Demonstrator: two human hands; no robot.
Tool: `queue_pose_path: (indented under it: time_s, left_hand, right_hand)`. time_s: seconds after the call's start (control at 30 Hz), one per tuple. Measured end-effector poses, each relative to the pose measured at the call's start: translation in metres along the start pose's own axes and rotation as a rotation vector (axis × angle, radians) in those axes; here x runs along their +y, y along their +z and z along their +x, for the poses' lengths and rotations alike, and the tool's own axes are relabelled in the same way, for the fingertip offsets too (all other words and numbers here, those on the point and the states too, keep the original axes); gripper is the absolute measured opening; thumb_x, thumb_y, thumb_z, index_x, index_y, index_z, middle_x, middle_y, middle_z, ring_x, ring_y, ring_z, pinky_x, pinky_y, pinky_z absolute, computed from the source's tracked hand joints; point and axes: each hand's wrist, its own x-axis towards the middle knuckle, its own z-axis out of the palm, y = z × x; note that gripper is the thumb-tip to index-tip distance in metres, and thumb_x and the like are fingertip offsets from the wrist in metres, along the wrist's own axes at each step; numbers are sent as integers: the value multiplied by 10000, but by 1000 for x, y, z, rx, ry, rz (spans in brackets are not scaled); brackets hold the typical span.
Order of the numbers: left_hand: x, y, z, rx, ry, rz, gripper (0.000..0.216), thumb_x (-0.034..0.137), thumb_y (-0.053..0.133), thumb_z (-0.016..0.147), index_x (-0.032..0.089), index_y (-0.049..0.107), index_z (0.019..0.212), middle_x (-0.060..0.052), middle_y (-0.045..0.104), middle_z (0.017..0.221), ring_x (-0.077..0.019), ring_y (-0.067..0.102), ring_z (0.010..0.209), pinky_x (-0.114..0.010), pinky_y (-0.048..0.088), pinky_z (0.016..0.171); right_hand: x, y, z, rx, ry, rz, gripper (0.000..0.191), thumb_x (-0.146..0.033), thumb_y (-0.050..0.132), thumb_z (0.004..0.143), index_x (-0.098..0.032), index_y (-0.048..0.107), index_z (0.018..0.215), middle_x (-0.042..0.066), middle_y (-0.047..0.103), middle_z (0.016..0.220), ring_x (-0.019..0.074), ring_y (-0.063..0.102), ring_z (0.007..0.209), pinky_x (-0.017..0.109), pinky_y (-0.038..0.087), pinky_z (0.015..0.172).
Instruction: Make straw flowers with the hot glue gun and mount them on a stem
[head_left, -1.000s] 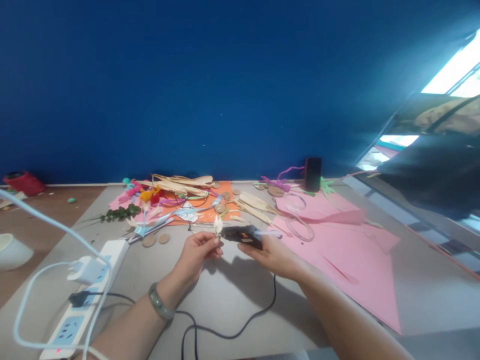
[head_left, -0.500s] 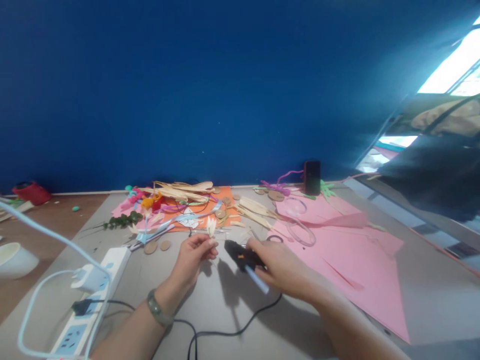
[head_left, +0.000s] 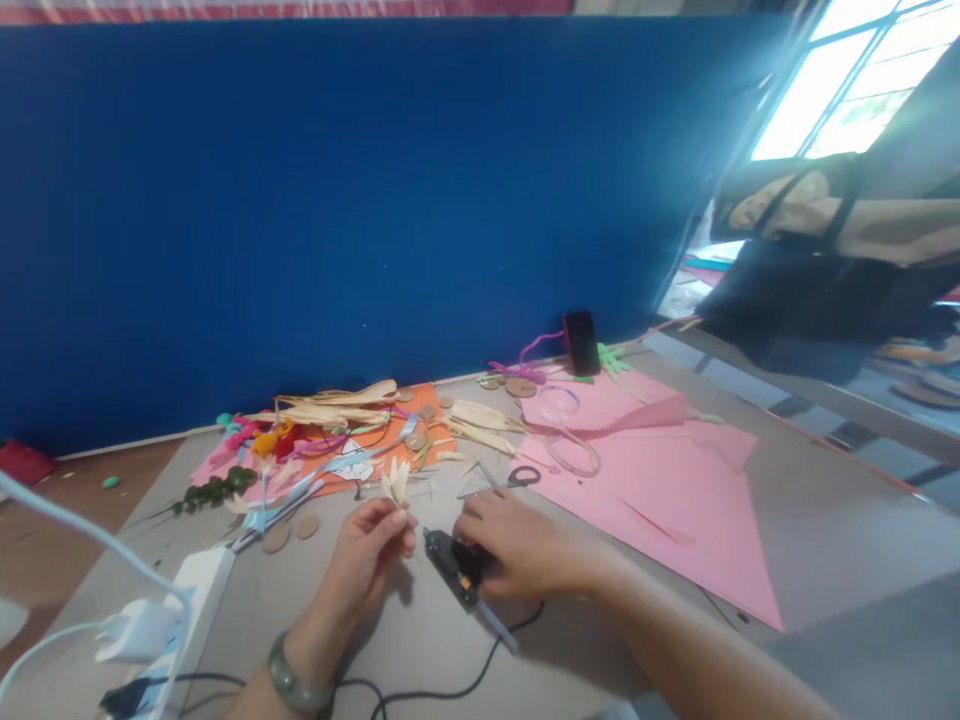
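Note:
My left hand (head_left: 367,550) pinches a small pale flower of dried husk-like strips (head_left: 396,482) by its base, petals pointing up. My right hand (head_left: 525,545) is closed around the handle of a black hot glue gun (head_left: 448,568), low over the grey tabletop or resting on it; which one I cannot tell. Its nozzle points away from me, a little right of my left hand. From its back end sticks a whitish glue stick (head_left: 499,628). Just beyond my right hand lie scissors with dark handles (head_left: 525,476).
Pale dried strips (head_left: 480,430), orange paper (head_left: 442,400), wooden discs (head_left: 307,527) and coloured craft bits lie behind my hands. Pink sheets (head_left: 675,500) cover the right side. A phone (head_left: 581,343) leans on the blue partition (head_left: 360,200). A power strip (head_left: 199,590) and black cord (head_left: 442,694) lie nearer.
The glue gun has come down and turned, its nozzle now pointing more away from me. My left hand still holds the flower. The view has shifted rightward and tilted.

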Motion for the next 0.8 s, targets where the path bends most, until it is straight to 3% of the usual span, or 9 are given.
queue_pose_path:
  time_s: [0.1,0.17,0.33,0.57,0.8]
  left_hand:
    - [-3,4,-4,-50,-14,37,199,232,758,699,152,580,664,4,653,614,-79,551,484,-190,440,479]
    - [-3,9,-8,-72,-18,78,217,252,759,698,152,577,634,1,648,591,-84,539,469,-202,440,477]
    - [-3,15,-13,-93,-69,149,235,299,773,678,146,603,622,-8,631,541,-93,532,454,-213,434,473]
    - [-9,12,-12,-167,-73,122,204,286,759,700,142,621,657,-3,622,530,-95,540,463,-212,430,478]
    - [-9,12,-12,-129,-75,156,209,287,776,668,142,625,649,-13,637,532,-104,545,444,-227,447,462]
  right_hand:
    - [-2,-2,10,240,68,404,141,-259,581,806,-160,642,887,66,658,884,194,583,851,327,433,797]
    - [-3,2,18,349,140,710,183,-307,566,831,-155,652,888,49,659,832,165,589,766,288,460,701]
    - [-4,18,30,279,279,1295,265,-392,674,732,-173,649,882,3,630,739,117,560,643,186,390,486]
    - [-8,20,33,329,205,1510,255,-349,749,658,-159,626,775,-13,600,685,94,526,621,161,322,447]
    - [-8,26,36,329,201,1557,297,-348,781,641,-161,569,734,-23,623,647,82,532,562,173,330,464]
